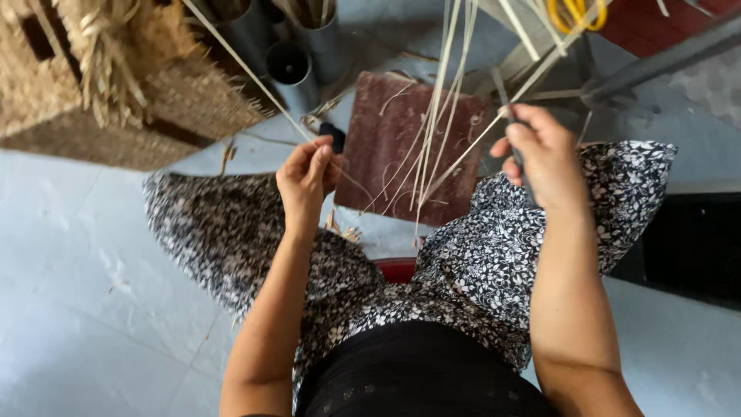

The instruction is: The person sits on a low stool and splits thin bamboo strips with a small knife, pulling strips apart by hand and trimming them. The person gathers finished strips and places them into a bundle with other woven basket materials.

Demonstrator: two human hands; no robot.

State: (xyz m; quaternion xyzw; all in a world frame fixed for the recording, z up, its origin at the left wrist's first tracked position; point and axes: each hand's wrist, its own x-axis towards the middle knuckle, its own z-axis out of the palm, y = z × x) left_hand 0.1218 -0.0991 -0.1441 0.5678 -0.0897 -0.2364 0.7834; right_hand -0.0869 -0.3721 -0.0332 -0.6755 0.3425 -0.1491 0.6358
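You're mid-split, looks like: left hand [307, 176] pinched shut on one pale cane strip [247, 71] running up-left, right hand [540, 150] clenched around a thin dark blade tool [503, 99] and a second strip, w/ the rest of the strip bundle [436, 116] hanging between both hands over your lap. Next move prob needs steady opposite tension and blade kept on the split line, no twist. Surface: pale blue-grey floor [69, 278], dark red mat [401, 139] ahead w/ trimmings on it. Room: woven baskets [100, 85] far left, metal tubes [289, 66] upright, yellow-handled scissors [575, 14] top right.
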